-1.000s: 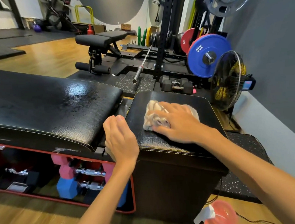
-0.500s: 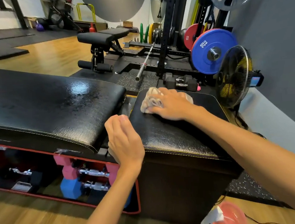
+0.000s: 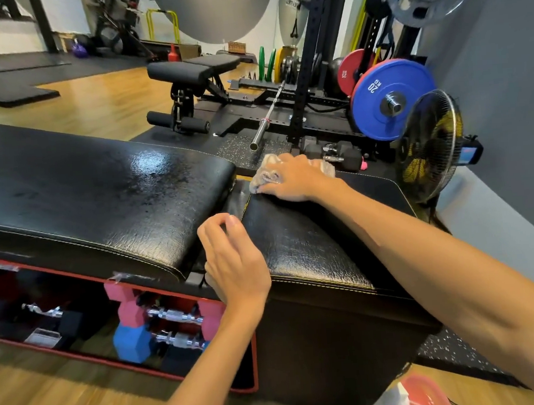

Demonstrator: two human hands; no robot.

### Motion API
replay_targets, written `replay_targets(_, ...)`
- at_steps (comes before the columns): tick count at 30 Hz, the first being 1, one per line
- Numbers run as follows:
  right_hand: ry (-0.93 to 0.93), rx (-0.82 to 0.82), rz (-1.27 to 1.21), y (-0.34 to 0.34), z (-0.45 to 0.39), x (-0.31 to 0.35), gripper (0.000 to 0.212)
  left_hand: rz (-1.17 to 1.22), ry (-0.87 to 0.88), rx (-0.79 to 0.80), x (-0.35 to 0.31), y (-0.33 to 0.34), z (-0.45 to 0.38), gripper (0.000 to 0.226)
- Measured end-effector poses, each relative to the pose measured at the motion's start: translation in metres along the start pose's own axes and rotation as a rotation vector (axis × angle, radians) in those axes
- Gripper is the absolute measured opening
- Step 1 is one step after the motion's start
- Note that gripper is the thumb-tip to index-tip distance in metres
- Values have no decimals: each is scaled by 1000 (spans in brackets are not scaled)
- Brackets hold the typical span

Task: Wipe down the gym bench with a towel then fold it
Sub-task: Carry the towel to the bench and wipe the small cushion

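pale crumpled cloth towel (image 3: 265, 175) is sitting under the right hand (image 3: 292, 181), which is pressing it onto the far left corner of the small black leather seat pad (image 3: 310, 246). fingers are lying over the cloth, bent slightly round it; towel edges are sticking out on both sides of the hand. the cloth is blurred, so cannot tell how it is bunched.

left hand (image 3: 235, 262) is hovering at the near end of the gap between the seat pad and the long black leather bench pad (image 3: 99, 196), fingers loosely curled, holding nothing. cannot tell whether it is touching either pad.

long pad is showing a glossy patch near its right end. under it, a red-edged open compartment (image 3: 76, 313) is holding pink and blue hex dumbbells (image 3: 132, 328) with chrome handles.

beyond the bench: steel barbell (image 3: 268, 112) lying on black speckled rubber matting, black adjustable bench (image 3: 191, 71), black rack, blue 20 kg plate (image 3: 391, 99), red plate behind it, black floor fan (image 3: 430, 144) against the grey wall. pink spray bottle with white trigger (image 3: 412, 395) is standing on the wooden floor at the bottom edge.
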State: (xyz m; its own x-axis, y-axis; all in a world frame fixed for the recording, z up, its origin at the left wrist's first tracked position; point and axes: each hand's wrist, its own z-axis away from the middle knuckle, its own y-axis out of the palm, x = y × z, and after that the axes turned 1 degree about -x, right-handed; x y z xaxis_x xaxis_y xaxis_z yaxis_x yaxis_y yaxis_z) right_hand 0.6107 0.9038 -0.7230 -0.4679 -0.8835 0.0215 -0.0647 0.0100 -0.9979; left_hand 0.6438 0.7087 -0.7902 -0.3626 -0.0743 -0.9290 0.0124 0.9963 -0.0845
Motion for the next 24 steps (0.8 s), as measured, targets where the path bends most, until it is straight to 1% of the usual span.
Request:
replay_targets(2,-48,6,10,3,16,14,74,18,-35,-2,-2,-1,1,49)
replay_targets(5,-99,-5,35,2,45,33,68,12,-73,5,-3,-3,1,52)
replay_targets(9,-177,-36,38,-1,91,53,58,-2,-56,8,-4,-3,2,53)
replay_targets(13,-223,-49,60,-3,127,60,55,6,-44,13,-2,-3,2,51)
replay_targets(18,-242,-55,48,-4,146,65,54,79,39,25,-1,-6,4,55)
replay_targets(24,-233,-43,35,-2,145,64,54,104,71,33,4,-5,3,60)
